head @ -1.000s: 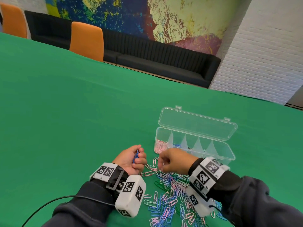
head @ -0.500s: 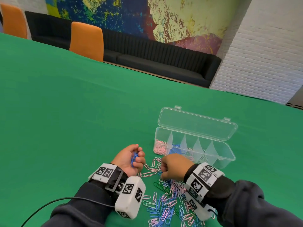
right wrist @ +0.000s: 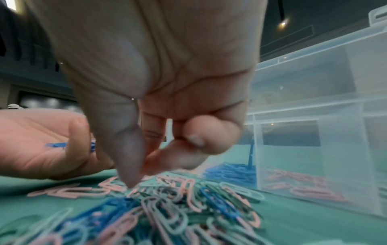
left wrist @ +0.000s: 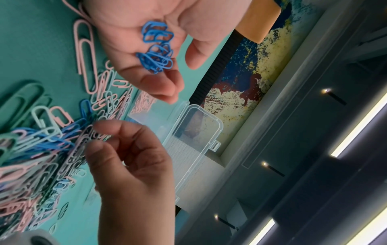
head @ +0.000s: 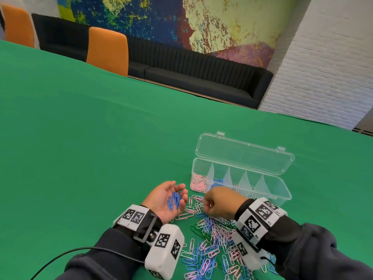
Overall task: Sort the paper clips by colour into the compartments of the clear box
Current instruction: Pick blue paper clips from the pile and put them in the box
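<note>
On the green table (head: 84,142), just this side of the clear box (head: 281,194), lies a loose pile (head: 212,237) of pink, blue, pale and green clips. The left hand (head: 164,201) rests palm up beside it, fingers relaxed and spread, with a small bunch of blue clips (head: 174,200) cupped in the palm; the wrist view shows the bunch (left wrist: 157,48) lying loose there, nothing curled round it. It looks to me like a holding tray: gather 1 colour, then carry the lot across at once instead of making a trip per clip.

The right hand (head: 219,202) is over the near edge of the pile, fingers bent down. From its own wrist camera the thumb and fingertips (right wrist: 130,172) come together narrowly right at the clips, but that picture is blurred and I cannot tell whether a clip is pinched between them.

The box stands with its lid (head: 244,153) thrown back, so every compartment is open from above. Pink clips (head: 198,183) fill the leftmost one and more blue ones (head: 217,183) lie in the next, which I take to be where the palmful is bound. Most of the sorting seems undone, given the size of the pile.
</note>
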The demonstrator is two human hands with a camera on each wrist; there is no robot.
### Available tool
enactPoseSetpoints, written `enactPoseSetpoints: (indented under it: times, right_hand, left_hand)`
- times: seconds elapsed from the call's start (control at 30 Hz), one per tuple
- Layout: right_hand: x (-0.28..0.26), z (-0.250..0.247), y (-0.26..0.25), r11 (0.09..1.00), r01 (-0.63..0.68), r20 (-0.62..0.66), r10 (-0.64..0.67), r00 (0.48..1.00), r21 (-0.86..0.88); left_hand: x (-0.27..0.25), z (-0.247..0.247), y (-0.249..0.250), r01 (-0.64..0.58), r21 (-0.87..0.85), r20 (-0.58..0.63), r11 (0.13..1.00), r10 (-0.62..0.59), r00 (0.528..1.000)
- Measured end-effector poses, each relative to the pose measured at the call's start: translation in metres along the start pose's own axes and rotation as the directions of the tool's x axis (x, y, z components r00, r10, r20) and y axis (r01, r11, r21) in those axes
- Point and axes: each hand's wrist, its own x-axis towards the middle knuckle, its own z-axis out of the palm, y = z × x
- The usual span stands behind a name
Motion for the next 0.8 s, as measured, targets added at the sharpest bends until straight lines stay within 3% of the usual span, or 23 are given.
enactPoseSetpoints:
  times: [0.17,0.4,0.6,0.7,0.8]
  right_hand:
    - [-0.005,0.003,0.003,0.993,0.122,0.062,-0.122,0.991,0.007]
    - [-0.001,0.004,0.016,0.992,0.112,0.149,-0.102,0.984,-0.059]
    - [-0.009,0.004,0.032,0.998,0.07,0.181,-0.069,0.981,0.0]
    - [-0.011,-0.002,0.032,0.993,0.108,0.098,-0.112,0.989,0.038]
    - [-0.008,-0.011,0.021,0.953,0.18,-0.118,-0.155,0.981,0.243]
  left_hand:
    - [-0.002,0.003,-0.005,-0.004,0.0,0.013,1.0,0.004,1.0]
    - [-0.002,0.005,-0.006,-0.015,-0.028,0.027,1.0,0.016,1.0]
    - [-0.002,0.005,-0.008,-0.009,-0.03,0.045,1.0,0.01,0.999]
    - [-0.001,0.005,-0.009,-0.005,-0.027,0.05,1.0,0.006,0.999]
    - [0.0,0.006,-0.012,0.006,-0.01,0.048,1.0,-0.006,0.999]
